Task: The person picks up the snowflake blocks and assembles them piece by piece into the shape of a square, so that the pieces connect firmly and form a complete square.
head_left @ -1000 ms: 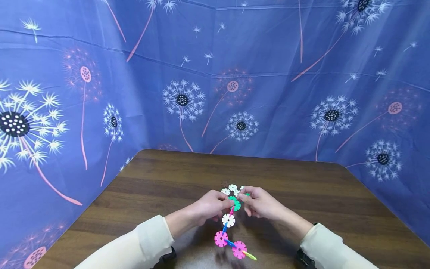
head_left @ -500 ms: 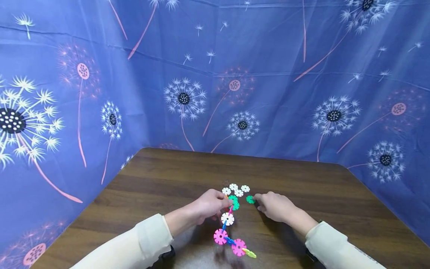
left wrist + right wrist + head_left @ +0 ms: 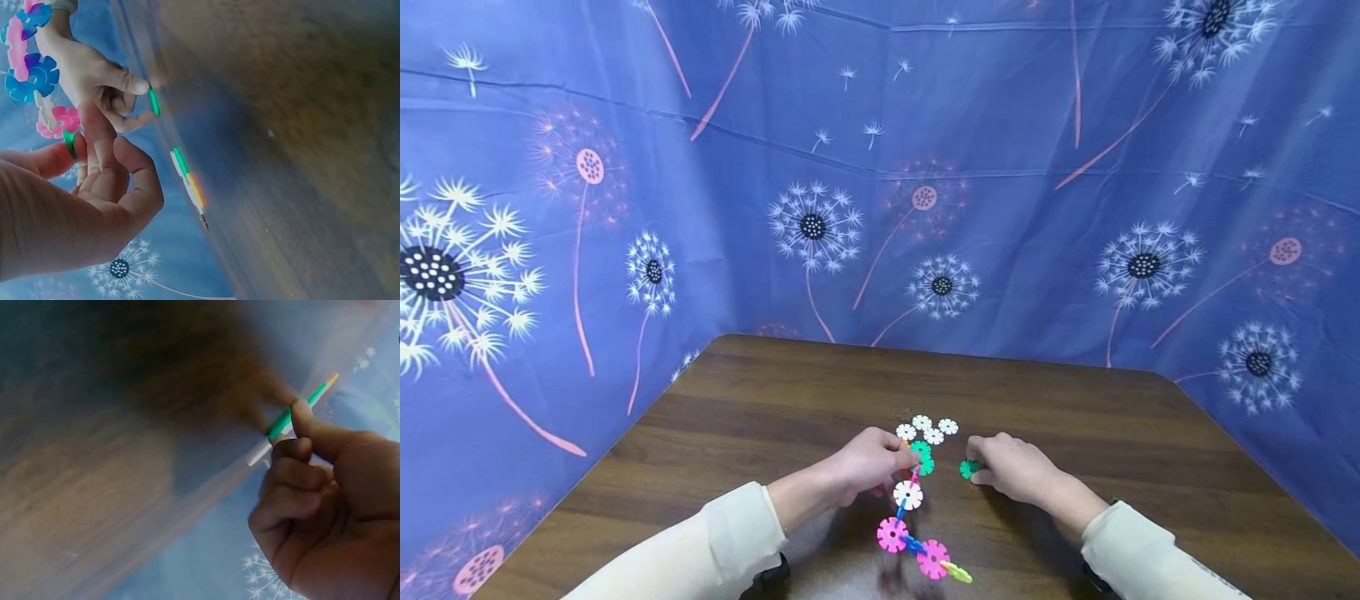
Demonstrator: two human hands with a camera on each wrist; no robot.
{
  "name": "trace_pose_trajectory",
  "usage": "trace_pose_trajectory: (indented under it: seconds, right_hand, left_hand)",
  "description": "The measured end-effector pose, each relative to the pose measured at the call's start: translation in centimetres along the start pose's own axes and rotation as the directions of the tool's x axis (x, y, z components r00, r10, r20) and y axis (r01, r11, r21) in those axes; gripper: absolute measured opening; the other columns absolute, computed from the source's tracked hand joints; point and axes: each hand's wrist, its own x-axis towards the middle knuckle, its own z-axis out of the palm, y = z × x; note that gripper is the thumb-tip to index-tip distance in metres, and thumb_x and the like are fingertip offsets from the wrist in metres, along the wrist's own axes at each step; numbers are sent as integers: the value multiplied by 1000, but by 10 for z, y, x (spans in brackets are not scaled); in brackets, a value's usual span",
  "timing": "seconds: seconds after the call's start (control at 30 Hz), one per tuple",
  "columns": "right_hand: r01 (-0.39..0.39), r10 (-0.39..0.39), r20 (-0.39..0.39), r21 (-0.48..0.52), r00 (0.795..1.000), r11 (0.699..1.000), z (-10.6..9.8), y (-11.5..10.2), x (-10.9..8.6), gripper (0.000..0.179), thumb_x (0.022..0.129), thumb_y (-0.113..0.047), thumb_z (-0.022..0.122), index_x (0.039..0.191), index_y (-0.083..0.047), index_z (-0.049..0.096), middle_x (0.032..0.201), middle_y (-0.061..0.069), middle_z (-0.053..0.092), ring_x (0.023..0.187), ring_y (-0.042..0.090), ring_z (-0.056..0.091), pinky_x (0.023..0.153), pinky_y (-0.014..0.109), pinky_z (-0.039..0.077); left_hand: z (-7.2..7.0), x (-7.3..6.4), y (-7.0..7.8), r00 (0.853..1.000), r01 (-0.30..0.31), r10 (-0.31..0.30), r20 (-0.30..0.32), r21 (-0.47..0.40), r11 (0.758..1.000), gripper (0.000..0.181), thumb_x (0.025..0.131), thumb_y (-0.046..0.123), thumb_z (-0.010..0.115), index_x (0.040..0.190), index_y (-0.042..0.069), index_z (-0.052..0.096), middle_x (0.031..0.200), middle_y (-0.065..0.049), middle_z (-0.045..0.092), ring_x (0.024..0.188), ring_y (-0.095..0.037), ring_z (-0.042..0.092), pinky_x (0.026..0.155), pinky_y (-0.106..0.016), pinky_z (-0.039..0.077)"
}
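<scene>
My left hand (image 3: 868, 467) pinches a green notched disc (image 3: 927, 467) between thumb and fingertips. From it hangs a chain of interlocked snowflake discs: a white disc (image 3: 908, 496), blue ones seen edge-on, two pink discs (image 3: 892, 534) and a yellow disc (image 3: 957, 572) at its end. In the left wrist view the blue discs (image 3: 31, 78) show more fully. To the right, my right hand (image 3: 1015, 468) grips a loose green disc (image 3: 967, 470) by thumb and fingers, low over the table. The right wrist view shows that green disc (image 3: 280, 425) edge-on at the fingertips.
Several white discs (image 3: 933, 436) lie loose beyond the hands. Another green disc (image 3: 919, 451) and a bit of orange overlap the left fingertips in the head view. The brown wooden table (image 3: 820, 383) ends at a blue dandelion-print cloth (image 3: 1015, 250).
My right hand has moved right from beside the white discs to the loose green disc, taken hold of it and drawn it nearer. The left hand keeps its place with the chain.
</scene>
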Motion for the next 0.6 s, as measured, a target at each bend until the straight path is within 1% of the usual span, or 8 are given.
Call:
trace_pose_trajectory:
  seconds: [0.07, 0.13, 0.23, 0.3, 0.37, 0.43, 0.5, 0.6]
  right_hand:
    - [-32, 30, 35, 76, 999, 997, -1, 0, -1, 25, 84, -16, 84, 87, -14, 59, 71, -8, 52, 61, 8, 46, 54, 28, 40]
    - [-55, 39, 83, 191, 996, 980, -3, 1, -2, 25, 86, -13, 82, 86, -12, 57, 68, -4, 52, 57, 10, 48, 52, 28, 40]
    - [-64, 12, 143, 367, 990, 928, -4, 3, -4, 20, 90, -8, 76, 86, -10, 57, 68, 1, 57, 53, 13, 53, 48, 26, 40]
    - [-51, -19, 143, 473, 990, 880, -4, 2, -6, 14, 94, -5, 70, 86, -8, 59, 68, 4, 61, 49, 15, 55, 43, 25, 42]
    - [-16, -53, 108, 552, 993, 834, -5, -1, -7, 10, 98, -5, 65, 89, -5, 62, 72, 7, 65, 49, 14, 56, 40, 25, 43]
    - [33, -80, 50, 613, 996, 789, -7, -7, -8, 10, 101, -5, 59, 94, 0, 64, 76, 11, 68, 50, 13, 56, 40, 28, 46]
    - [76, -97, -1, 636, 995, 768, -8, -14, -10, 13, 104, -5, 55, 98, 2, 64, 79, 14, 68, 49, 13, 56, 40, 30, 48]
    - [125, -116, -56, 623, 992, 772, -9, -25, -12, 16, 106, -8, 52, 99, 0, 64, 79, 14, 68, 46, 10, 53, 38, 29, 46]
  left_hand:
    - [0, 0, -1, 1000, 3, -3, 0, -4, 1000, 23, 98, 16, 66, 82, -1, 67, 79, -6, 61, 50, -12, 52, 53, -28, 40]
    - [-1, 0, -1, 1000, 5, -5, 3, -10, 1000, 23, 99, 16, 65, 83, -2, 66, 80, -7, 62, 50, -12, 54, 52, -28, 40]
    - [-1, 1, -3, 1000, 9, -9, 8, -26, 1000, 23, 99, 16, 64, 86, -4, 65, 79, -7, 62, 48, -13, 56, 51, -28, 40]
    - [0, 1, -3, 1000, 14, -14, 8, -29, 999, 21, 98, 16, 64, 86, -1, 66, 77, -5, 63, 48, -13, 57, 51, -27, 40]
    - [1, 2, -3, 1000, 19, -18, 6, -29, 999, 19, 97, 16, 65, 87, 0, 68, 75, -4, 63, 47, -13, 57, 50, -27, 40]
    - [1, 3, -3, 1000, 20, -20, 2, -27, 999, 18, 97, 17, 65, 88, 2, 70, 74, -4, 64, 47, -12, 58, 50, -27, 41]
    - [1, 3, -3, 1000, 24, -24, -2, -33, 999, 19, 97, 17, 65, 90, 0, 70, 74, -4, 64, 47, -12, 58, 50, -27, 42]
    - [0, 3, -2, 1000, 28, -29, -13, -37, 999, 22, 98, 18, 65, 93, -2, 71, 75, -5, 65, 47, -12, 58, 51, -28, 43]
